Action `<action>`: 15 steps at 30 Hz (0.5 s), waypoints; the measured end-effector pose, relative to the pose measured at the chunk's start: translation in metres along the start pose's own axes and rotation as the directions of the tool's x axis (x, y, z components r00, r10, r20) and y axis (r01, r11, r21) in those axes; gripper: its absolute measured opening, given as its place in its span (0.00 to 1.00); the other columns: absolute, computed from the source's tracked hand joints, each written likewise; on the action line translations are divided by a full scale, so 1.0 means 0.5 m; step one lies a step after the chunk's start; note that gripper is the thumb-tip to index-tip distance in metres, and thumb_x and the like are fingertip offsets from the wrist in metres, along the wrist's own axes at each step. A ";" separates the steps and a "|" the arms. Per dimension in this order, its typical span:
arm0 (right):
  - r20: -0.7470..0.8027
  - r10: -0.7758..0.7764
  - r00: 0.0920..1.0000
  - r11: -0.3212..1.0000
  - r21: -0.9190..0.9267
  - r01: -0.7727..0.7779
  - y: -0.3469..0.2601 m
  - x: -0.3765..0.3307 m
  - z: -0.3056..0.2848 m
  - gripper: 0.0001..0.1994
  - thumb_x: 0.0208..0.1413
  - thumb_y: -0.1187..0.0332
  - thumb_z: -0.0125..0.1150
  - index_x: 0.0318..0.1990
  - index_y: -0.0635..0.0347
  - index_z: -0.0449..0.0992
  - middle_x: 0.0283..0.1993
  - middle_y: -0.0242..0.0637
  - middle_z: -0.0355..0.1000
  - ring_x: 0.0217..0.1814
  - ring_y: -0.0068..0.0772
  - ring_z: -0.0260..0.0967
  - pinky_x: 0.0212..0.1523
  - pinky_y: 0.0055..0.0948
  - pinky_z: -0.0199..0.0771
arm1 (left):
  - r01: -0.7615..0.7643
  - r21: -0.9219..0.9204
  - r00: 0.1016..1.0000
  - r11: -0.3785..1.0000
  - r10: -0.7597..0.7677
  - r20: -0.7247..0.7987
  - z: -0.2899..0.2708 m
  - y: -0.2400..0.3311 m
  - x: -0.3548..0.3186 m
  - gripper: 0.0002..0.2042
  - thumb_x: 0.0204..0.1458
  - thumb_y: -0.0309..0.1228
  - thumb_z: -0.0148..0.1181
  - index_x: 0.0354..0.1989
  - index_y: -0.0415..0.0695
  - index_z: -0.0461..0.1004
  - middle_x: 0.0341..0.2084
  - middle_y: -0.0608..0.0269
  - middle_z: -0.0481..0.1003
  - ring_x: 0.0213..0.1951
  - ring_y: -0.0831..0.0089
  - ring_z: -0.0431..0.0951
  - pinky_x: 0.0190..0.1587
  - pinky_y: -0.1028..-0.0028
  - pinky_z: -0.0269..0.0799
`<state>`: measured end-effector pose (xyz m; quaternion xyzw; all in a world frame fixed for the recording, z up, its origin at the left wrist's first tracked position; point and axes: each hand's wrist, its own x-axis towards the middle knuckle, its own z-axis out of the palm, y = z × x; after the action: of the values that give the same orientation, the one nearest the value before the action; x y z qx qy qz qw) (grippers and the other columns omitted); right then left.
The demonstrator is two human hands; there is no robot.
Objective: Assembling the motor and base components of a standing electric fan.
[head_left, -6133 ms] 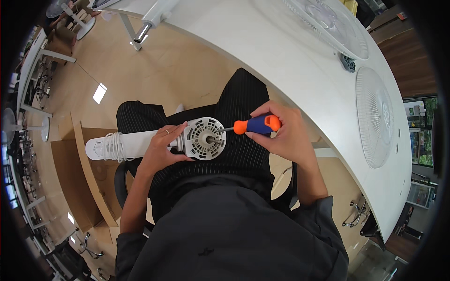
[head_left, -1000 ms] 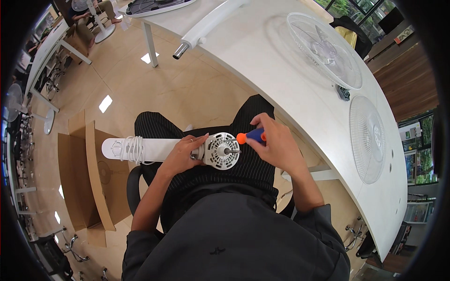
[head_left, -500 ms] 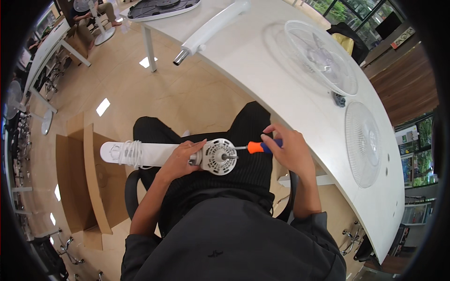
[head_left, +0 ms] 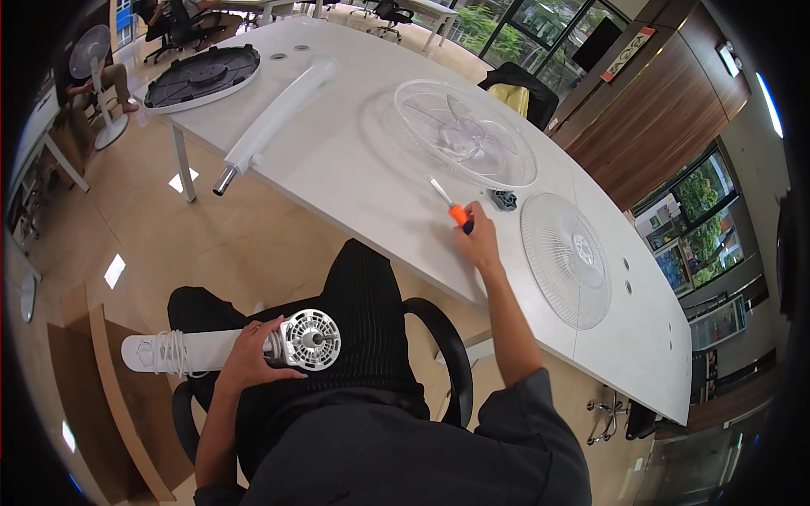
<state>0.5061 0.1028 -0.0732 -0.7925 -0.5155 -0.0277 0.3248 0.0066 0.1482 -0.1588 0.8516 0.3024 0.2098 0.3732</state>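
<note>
Across my lap lies a white fan body (head_left: 224, 350) with a round, slotted motor head and a metal shaft pointing up. My left hand (head_left: 251, 352) is wrapped round its neck just beside the motor head. A white cord (head_left: 171, 352) is coiled about the fan body's far left part. Over the white table, my right hand (head_left: 478, 236) grips a screwdriver (head_left: 458, 214) with an orange and dark blue handle, its blade pointing away to the upper left. Close to that hand are a small dark grey knob-like part (head_left: 504, 200) and a fan guard holding clear blades (head_left: 468, 135).
On the white table (head_left: 371, 177) also lie a second wire guard (head_left: 565, 261), a white stand tube (head_left: 274, 118) and a round base with a black underside (head_left: 202, 78). An open cardboard box (head_left: 126, 413) stands left of my chair. Other people sit at the far left.
My right hand has moved the screwdriver away from the motor head, up and out over the table. The view has turned to the right. My left hand keeps its hold on the fan body.
</note>
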 end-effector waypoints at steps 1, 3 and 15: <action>-0.002 -0.004 1.000 1.000 0.006 0.004 0.017 0.019 0.004 0.15 0.46 0.65 0.71 0.40 0.57 0.75 0.30 0.44 0.77 0.32 0.48 0.76 0.35 0.40 0.74 | -0.006 0.004 1.000 1.000 0.006 -0.020 0.003 -0.005 -0.005 0.52 0.22 0.49 0.85 0.61 0.39 0.70 0.52 0.54 0.77 0.51 0.56 0.75 0.59 0.60 0.69; -0.026 -0.051 0.998 0.947 -0.320 0.040 0.053 0.050 -0.002 0.15 0.48 0.60 0.71 0.43 0.53 0.79 0.30 0.45 0.78 0.33 0.51 0.76 0.36 0.44 0.74 | -0.041 0.024 0.998 0.999 0.042 -0.040 0.006 -0.003 -0.005 0.51 0.23 0.50 0.85 0.60 0.38 0.70 0.48 0.53 0.77 0.48 0.57 0.75 0.57 0.61 0.69; -0.050 -0.111 0.993 0.868 -0.492 0.072 0.179 0.149 -0.043 0.16 0.51 0.58 0.67 0.47 0.48 0.84 0.36 0.44 0.81 0.41 0.52 0.78 0.43 0.46 0.77 | -0.091 0.027 0.994 0.995 0.093 -0.064 0.005 -0.001 0.021 0.50 0.24 0.51 0.84 0.60 0.37 0.71 0.45 0.54 0.79 0.45 0.58 0.76 0.54 0.62 0.70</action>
<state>0.6218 0.1278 -0.0713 -0.8219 -0.5158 -0.2028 0.1316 0.0158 0.1544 -0.1591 0.8617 0.2773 0.2508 0.3429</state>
